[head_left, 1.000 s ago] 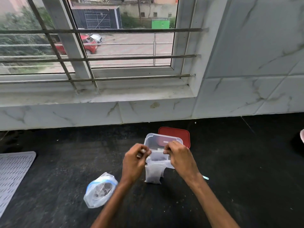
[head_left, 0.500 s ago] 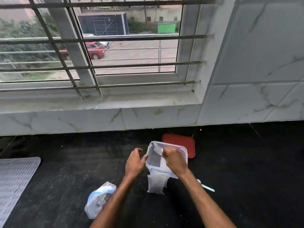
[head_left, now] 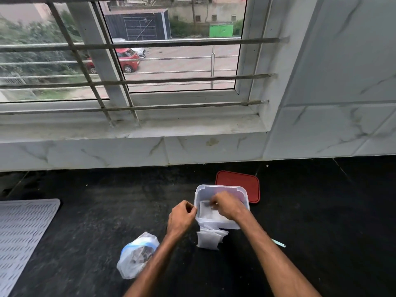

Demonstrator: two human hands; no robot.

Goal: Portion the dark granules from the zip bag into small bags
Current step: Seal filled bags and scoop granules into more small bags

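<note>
The zip bag (head_left: 137, 256), clear with a blue zip strip and dark granules inside, lies crumpled on the black counter near my left forearm. A clear plastic container (head_left: 221, 188) stands at the centre with pale small bags inside. My right hand (head_left: 227, 205) reaches into it, fingers pinched on a small bag (head_left: 205, 211); motion blur hides the fingertips. My left hand (head_left: 182, 217) is curled against the container's left wall, thumb and fingers at the rim. More small bags (head_left: 209, 241) lie flat against the container's near side.
A red lid (head_left: 237, 183) lies behind the container. A teal spoon handle (head_left: 278, 243) shows from behind my right forearm. A grey perforated mat (head_left: 21, 236) covers the counter's left end. A marble wall and a barred window sill (head_left: 171, 129) close off the back.
Both hands held a small bag above the container a second ago. My right hand has since gone down into the container with it, and my left hand moved to the container's left rim.
</note>
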